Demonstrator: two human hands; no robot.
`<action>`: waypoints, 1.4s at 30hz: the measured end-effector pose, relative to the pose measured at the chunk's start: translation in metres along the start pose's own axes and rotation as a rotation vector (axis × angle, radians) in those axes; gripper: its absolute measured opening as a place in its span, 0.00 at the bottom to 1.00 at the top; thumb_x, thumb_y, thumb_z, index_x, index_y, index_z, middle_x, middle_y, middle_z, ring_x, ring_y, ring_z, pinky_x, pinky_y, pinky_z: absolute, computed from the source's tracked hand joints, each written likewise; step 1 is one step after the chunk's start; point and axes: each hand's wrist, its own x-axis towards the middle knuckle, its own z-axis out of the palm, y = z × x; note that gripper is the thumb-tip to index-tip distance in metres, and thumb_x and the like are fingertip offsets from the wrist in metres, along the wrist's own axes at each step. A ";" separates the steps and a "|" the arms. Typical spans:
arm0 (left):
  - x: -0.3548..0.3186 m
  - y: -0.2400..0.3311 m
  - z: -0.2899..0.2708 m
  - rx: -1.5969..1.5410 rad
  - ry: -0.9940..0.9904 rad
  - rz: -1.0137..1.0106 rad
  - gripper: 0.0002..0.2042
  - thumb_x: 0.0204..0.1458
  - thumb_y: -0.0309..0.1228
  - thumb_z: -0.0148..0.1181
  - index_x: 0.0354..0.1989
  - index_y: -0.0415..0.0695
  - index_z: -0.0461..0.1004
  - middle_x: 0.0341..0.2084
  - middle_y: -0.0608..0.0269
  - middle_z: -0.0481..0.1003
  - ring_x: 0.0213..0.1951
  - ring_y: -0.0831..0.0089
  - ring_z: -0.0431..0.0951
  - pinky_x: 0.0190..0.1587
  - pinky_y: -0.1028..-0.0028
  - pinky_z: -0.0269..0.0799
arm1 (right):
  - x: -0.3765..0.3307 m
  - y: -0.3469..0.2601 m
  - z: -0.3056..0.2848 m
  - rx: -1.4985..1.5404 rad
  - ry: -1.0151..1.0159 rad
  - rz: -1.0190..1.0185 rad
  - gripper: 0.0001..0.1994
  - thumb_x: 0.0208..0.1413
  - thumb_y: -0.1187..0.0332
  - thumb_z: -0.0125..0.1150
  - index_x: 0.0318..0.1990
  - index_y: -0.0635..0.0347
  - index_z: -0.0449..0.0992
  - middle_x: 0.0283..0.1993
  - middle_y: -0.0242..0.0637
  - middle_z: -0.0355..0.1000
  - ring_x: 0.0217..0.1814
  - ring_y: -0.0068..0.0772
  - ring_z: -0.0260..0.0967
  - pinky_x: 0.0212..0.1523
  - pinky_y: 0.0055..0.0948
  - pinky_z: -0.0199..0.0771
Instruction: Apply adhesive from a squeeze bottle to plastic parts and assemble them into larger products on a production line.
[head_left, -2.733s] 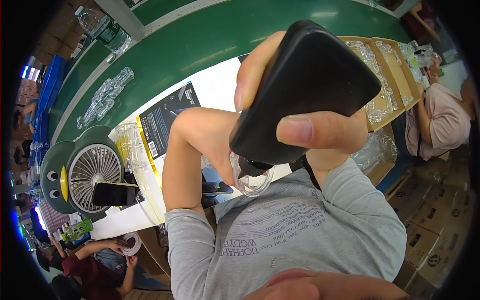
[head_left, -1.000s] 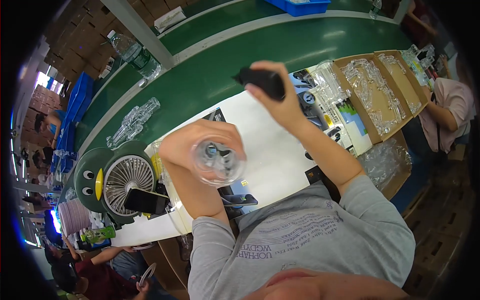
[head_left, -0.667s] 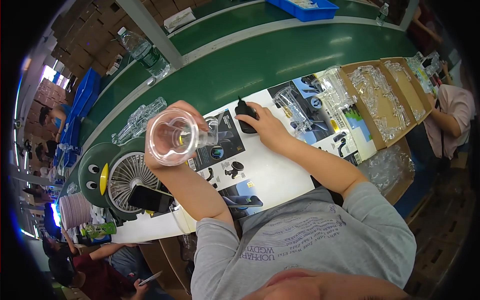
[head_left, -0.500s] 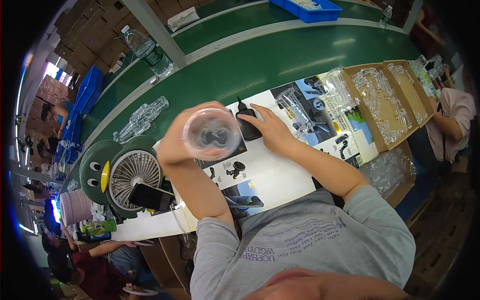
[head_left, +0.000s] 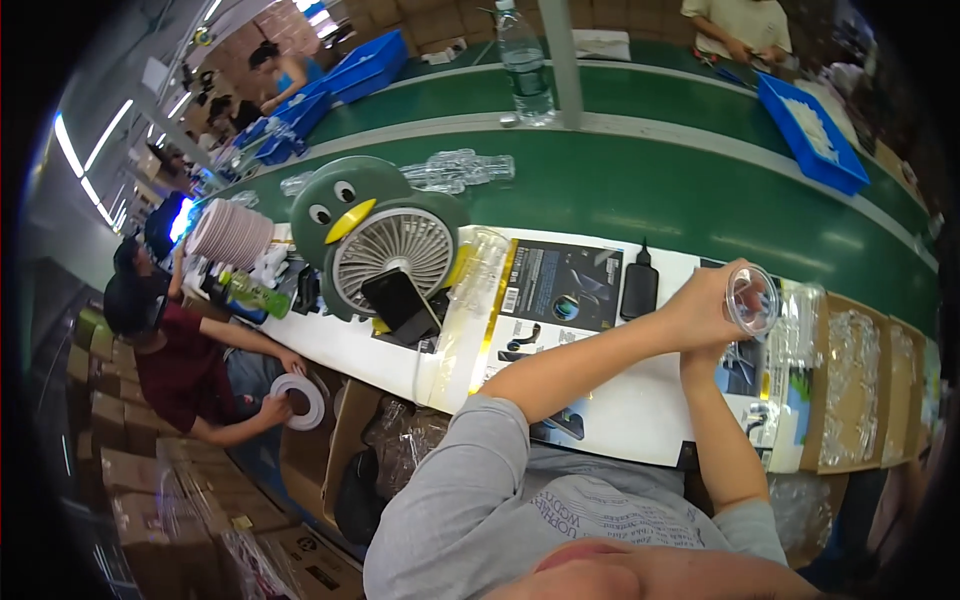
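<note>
My left hand (head_left: pixel 700 308) is closed around a clear plastic cup (head_left: pixel 752 302), its round open rim facing up. My right hand (head_left: pixel 704 356) is just below the left one and largely hidden behind it, so its fingers do not show. A black squeeze bottle with a thin nozzle (head_left: pixel 640 286) lies to the left of both hands on the printed sheets. Beside the cup, to the right, is another clear plastic cylinder (head_left: pixel 800 328).
A green penguin-shaped fan (head_left: pixel 392 250) with a phone (head_left: pixel 400 305) against it stands at left. Cardboard trays (head_left: pixel 838 455) of clear parts lie at right. A water bottle (head_left: pixel 525 70) stands beyond. At far left, another person's hands hold a white ring (head_left: pixel 312 402).
The view has swung left. My left hand has carried the cup rightward past the black bottle. My right hand has come off that bottle and is now close under my left.
</note>
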 end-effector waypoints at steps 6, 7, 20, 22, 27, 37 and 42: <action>0.005 -0.008 -0.004 -0.152 0.045 -0.072 0.18 0.34 0.28 0.65 0.35 0.39 0.66 0.25 0.65 0.70 0.31 0.78 0.71 0.39 0.78 0.67 | -0.002 -0.005 -0.001 0.021 0.117 -0.145 0.26 0.50 0.61 0.57 0.54 0.63 0.58 0.54 0.38 0.59 0.56 0.32 0.58 0.52 0.29 0.61; 0.004 -0.009 -0.003 -0.171 0.041 -0.088 0.18 0.34 0.28 0.65 0.35 0.39 0.66 0.25 0.65 0.70 0.31 0.78 0.71 0.38 0.78 0.67 | -0.002 -0.001 -0.002 0.029 0.107 -0.145 0.26 0.50 0.61 0.57 0.54 0.63 0.58 0.54 0.38 0.59 0.56 0.32 0.58 0.52 0.29 0.61; -0.002 0.005 0.008 0.123 0.101 0.038 0.17 0.33 0.31 0.66 0.33 0.44 0.68 0.20 0.65 0.72 0.25 0.73 0.75 0.30 0.76 0.70 | -0.006 -0.009 0.000 0.442 0.076 0.032 0.20 0.59 0.62 0.43 0.56 0.62 0.57 0.53 0.40 0.61 0.54 0.32 0.61 0.54 0.32 0.62; -0.002 0.003 0.012 0.096 0.099 0.028 0.17 0.33 0.31 0.66 0.33 0.44 0.68 0.20 0.65 0.73 0.25 0.73 0.75 0.30 0.76 0.70 | -0.006 -0.008 -0.003 0.477 0.143 0.091 0.20 0.58 0.62 0.43 0.55 0.62 0.58 0.53 0.41 0.62 0.53 0.32 0.62 0.54 0.32 0.64; -0.006 0.006 0.017 0.155 0.170 0.121 0.16 0.32 0.29 0.65 0.32 0.45 0.68 0.20 0.65 0.73 0.26 0.72 0.75 0.29 0.74 0.69 | -0.003 -0.006 -0.002 0.494 0.086 0.067 0.21 0.59 0.61 0.41 0.55 0.63 0.57 0.53 0.41 0.61 0.54 0.32 0.61 0.54 0.31 0.63; -0.006 0.005 0.016 0.137 0.159 0.139 0.17 0.31 0.28 0.66 0.33 0.45 0.68 0.20 0.65 0.73 0.26 0.71 0.74 0.29 0.73 0.69 | -0.005 0.040 -0.021 0.254 0.041 -0.110 0.22 0.59 0.61 0.40 0.56 0.65 0.57 0.55 0.42 0.61 0.57 0.34 0.59 0.57 0.31 0.60; -0.004 0.009 0.011 0.096 0.152 0.087 0.16 0.33 0.30 0.65 0.32 0.44 0.68 0.20 0.65 0.72 0.25 0.70 0.74 0.29 0.74 0.69 | -0.002 0.037 -0.020 0.492 -0.003 0.019 0.23 0.58 0.60 0.42 0.57 0.64 0.57 0.55 0.42 0.60 0.57 0.34 0.58 0.58 0.32 0.59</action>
